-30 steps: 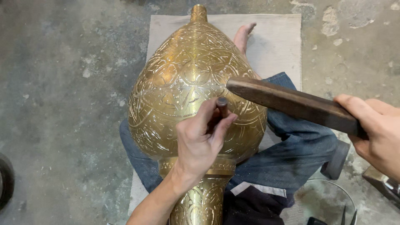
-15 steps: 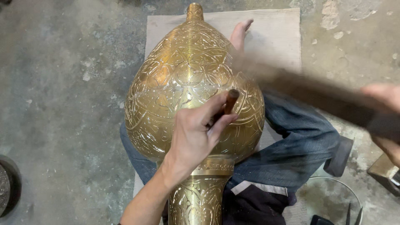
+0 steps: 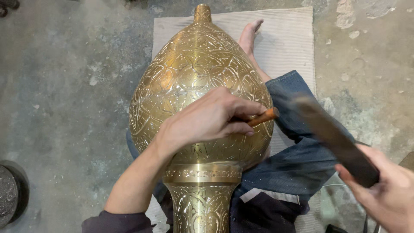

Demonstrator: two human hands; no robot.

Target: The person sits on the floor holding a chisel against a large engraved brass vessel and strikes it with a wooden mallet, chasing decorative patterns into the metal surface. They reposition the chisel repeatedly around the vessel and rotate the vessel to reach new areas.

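Your left hand [image 3: 207, 118] lies across the belly of the large engraved brass vessel [image 3: 189, 82], fingers curled tight around a small chisel [image 3: 263, 116] with an orange-brown shank; only its butt end pokes out past your fingertips, and the tip is hidden under your hand, so you cannot tell just where it meets the metal. The vessel lies on its side across your lap, narrow neck pointing away from you, its banded collar and patterned foot [image 3: 202, 207] nearest your body.

Your right hand [image 3: 384, 190] is closed around the lower end of a dark wooden mallet bar [image 3: 332, 138], which slants up toward the chisel's butt. The bar's upper end is blurred (it sits near the chisel, but whether they touch is unclear).

Your legs, in blue jeans [image 3: 297, 151], run under the vessel, with one bare foot [image 3: 250, 34] resting just beside its upper right flank. You sit on a pale cloth mat [image 3: 289, 43] spread over a stained concrete floor [image 3: 64, 86]. A dark round object [image 3: 10, 194] shows at the lower left edge.
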